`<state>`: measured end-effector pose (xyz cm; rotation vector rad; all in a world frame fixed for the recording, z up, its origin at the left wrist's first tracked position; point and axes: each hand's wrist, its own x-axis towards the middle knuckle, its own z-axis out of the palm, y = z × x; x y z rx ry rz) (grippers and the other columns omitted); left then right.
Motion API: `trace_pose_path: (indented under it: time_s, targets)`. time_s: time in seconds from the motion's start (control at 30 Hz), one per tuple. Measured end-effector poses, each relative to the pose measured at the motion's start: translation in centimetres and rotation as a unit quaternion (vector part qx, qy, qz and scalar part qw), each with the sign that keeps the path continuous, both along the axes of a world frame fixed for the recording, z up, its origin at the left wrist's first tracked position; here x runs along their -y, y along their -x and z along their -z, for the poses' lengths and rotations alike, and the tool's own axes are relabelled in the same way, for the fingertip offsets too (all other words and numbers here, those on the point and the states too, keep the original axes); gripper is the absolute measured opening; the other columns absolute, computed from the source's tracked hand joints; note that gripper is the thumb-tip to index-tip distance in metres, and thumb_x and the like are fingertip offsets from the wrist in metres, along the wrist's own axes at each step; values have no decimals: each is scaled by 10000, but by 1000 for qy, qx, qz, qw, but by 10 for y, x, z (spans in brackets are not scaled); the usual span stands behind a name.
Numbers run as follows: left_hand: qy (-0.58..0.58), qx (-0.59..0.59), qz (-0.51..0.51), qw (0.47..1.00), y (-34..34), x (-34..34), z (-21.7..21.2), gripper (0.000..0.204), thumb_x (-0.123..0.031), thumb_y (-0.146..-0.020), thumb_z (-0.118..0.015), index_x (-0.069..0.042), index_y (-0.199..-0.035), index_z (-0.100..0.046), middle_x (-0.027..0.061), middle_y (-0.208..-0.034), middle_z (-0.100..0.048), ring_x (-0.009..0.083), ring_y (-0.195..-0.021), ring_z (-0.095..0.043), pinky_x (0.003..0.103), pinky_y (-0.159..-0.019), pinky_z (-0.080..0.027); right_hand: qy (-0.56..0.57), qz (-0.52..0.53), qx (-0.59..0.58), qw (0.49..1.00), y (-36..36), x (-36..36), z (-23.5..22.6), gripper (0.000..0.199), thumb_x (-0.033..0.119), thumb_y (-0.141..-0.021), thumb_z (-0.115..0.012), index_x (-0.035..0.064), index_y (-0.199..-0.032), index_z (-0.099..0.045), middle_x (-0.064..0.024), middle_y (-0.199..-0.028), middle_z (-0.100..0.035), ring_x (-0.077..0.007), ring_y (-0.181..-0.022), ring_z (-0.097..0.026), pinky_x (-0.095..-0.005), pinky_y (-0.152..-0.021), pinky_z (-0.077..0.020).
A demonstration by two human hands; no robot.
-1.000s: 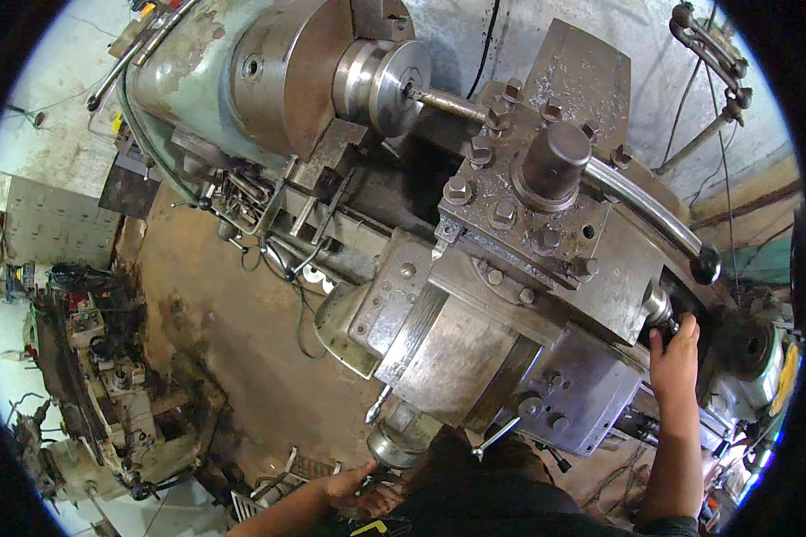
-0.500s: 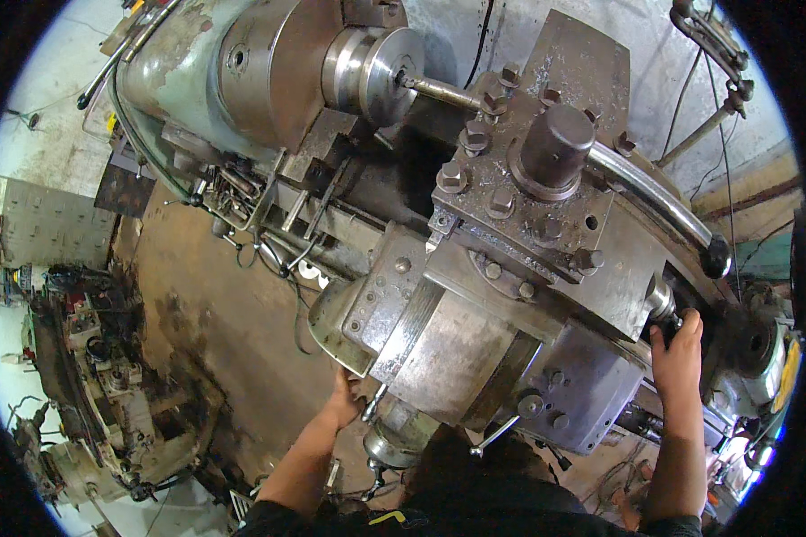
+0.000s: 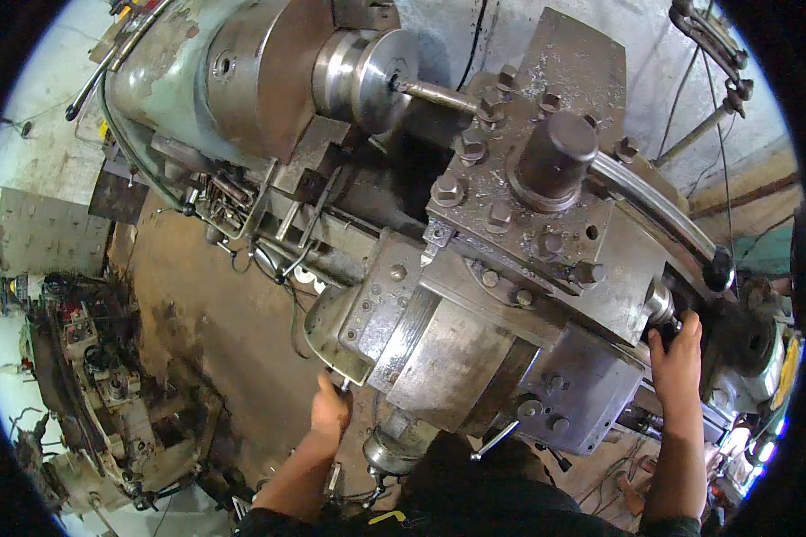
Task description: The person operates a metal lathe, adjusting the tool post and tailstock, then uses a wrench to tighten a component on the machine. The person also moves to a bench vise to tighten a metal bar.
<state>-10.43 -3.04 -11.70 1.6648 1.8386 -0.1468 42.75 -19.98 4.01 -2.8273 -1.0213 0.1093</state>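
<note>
At the left end of the lathe's carriage, my left hand (image 3: 330,407) is closed around a small metal handle (image 3: 346,385), whose tip shows above the fingers. My right hand (image 3: 677,362) grips a dark crank handle beside the round metal collar (image 3: 660,302) at the end of the top slide. Its fingertips are partly hidden. Between the hands sits the square tool post (image 3: 519,192) with several bolts and a long curved clamping lever (image 3: 658,206). From it a boring bar (image 3: 439,95) points left, its tip at the hole of a shiny round workpiece (image 3: 388,79) held in the chuck (image 3: 264,76).
Metal chips lie on the tool post. A short lever (image 3: 495,440) projects from the carriage front near my body. Another machine (image 3: 107,385) with scattered parts stands at the left, near a grey metal cabinet (image 3: 45,231). Someone's bare foot (image 3: 631,494) shows at the lower right.
My left hand has shifted slightly left, and a metal handle now shows at its fingers; the handle formerly right of it has left that spot. My right hand keeps its grip. The view shifted slightly.
</note>
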Motion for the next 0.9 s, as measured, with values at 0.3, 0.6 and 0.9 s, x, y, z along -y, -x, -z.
trace_pose_path:
  time_s: [0.3, 0.6, 0.9]
  targets:
    - [-49, -118, 46, 991, 19, -33, 19, 406, -154, -842, -612, -77, -1213, -465, 260, -918, -670, 464, -864, -636, 542, -765, -502, -14, -2, 17, 1000, 4, -2, 1, 625, 142, -826, -713, -41, -1305, -354, -315, -1237, -482, -497, -1128, -512, -486, -950, -444]
    - [-7, -99, 40, 994, 1, -26, -7, 351, -195, -866, -606, -56, -1173, -511, 276, -944, -666, 472, -882, -632, 546, -773, -494, 15, 20, -13, 1000, 1, -3, -2, 653, 138, -832, -703, -38, -1340, -331, -305, -1252, -484, -481, -1149, -500, -472, -974, -427]
    - [250, 89, 148, 953, -1, 34, 59, 447, -245, -870, -627, -55, -1263, -529, 262, -1031, -667, 408, -927, -646, 478, -789, -509, -6, 25, 22, 999, 2, 2, 7, 662, 116, -808, -710, -46, -1338, -347, -303, -1263, -483, -484, -1152, -517, -476, -966, -451]
